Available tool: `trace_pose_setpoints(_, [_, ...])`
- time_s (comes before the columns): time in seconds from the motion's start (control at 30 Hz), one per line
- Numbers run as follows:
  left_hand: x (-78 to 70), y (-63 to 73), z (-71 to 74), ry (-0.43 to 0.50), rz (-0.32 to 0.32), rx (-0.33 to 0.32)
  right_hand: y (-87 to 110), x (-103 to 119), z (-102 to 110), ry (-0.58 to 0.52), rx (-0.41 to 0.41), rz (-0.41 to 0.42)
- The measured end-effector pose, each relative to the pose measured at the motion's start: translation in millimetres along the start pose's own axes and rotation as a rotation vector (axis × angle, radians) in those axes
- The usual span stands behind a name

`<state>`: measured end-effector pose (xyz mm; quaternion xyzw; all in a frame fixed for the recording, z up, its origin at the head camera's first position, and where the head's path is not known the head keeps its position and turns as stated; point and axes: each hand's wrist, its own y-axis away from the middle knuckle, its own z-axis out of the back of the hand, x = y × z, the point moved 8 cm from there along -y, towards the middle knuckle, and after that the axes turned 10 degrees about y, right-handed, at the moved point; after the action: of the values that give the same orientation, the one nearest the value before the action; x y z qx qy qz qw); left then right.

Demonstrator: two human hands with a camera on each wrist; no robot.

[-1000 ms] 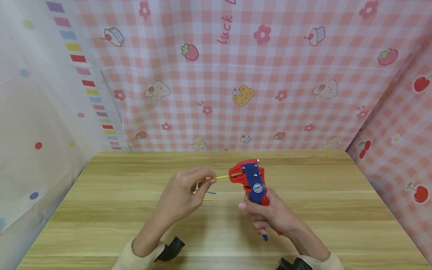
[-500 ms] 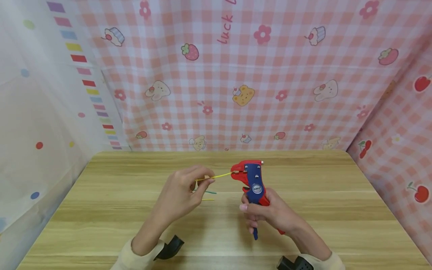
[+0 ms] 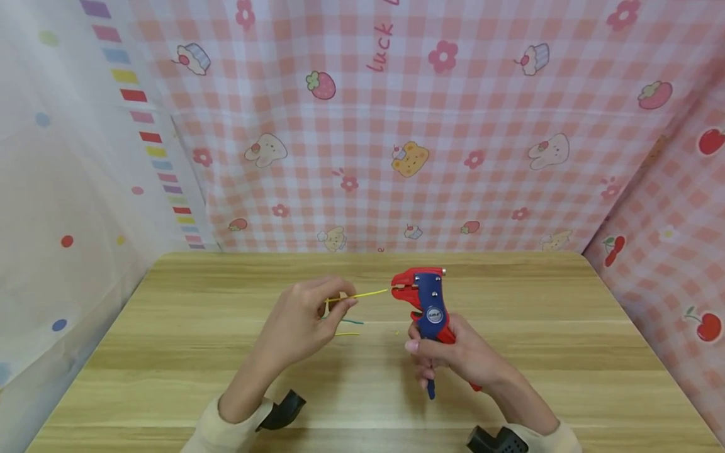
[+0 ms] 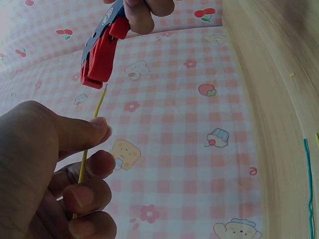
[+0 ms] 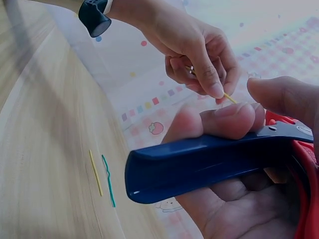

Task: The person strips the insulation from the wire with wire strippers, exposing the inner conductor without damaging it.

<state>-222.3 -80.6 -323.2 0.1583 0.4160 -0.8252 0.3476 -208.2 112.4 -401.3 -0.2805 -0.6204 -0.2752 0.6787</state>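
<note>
My left hand [image 3: 303, 321] pinches a thin yellow wire [image 3: 370, 294] between thumb and fingers, its free end pointing right. In the left wrist view that wire [image 4: 98, 103] ends in a short pale tip, just below the red nose of a wire stripper [image 4: 99, 59]. My right hand [image 3: 461, 355] grips this red and blue wire stripper [image 3: 433, 299] by its handles, nose facing left. The stripper's jaws stand slightly apart, close to the wire's tip. Across the right wrist view runs the blue handle [image 5: 199, 167], with fingers curled over it.
On the wooden table [image 3: 187, 352] lie a second yellow wire [image 3: 348, 334] and a green wire [image 3: 352, 322], partly behind my left hand. A tiny yellow piece [image 3: 397, 333] lies left of the stripper. Printed cloth [image 3: 362, 126] hangs behind the table.
The yellow wire's end has come out of the stripper's jaws. The stripper has shifted slightly right and its blue handle has swung left. A tiny yellow piece now shows on the table.
</note>
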Motion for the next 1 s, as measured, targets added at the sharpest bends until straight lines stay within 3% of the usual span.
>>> trace_pose_setpoints(0.53, [14.9, 2.0, -0.8, -0.006, 0.069, 0.053, 0.5, -2.6, 13.3, 0.052, -0.036, 0.013])
trace_pose_setpoints(1.0, [28.7, 2.3, -11.7, -0.037, 0.082, 0.090, 1.8, -16.9, 34.3, 0.100, -0.132, -0.088])
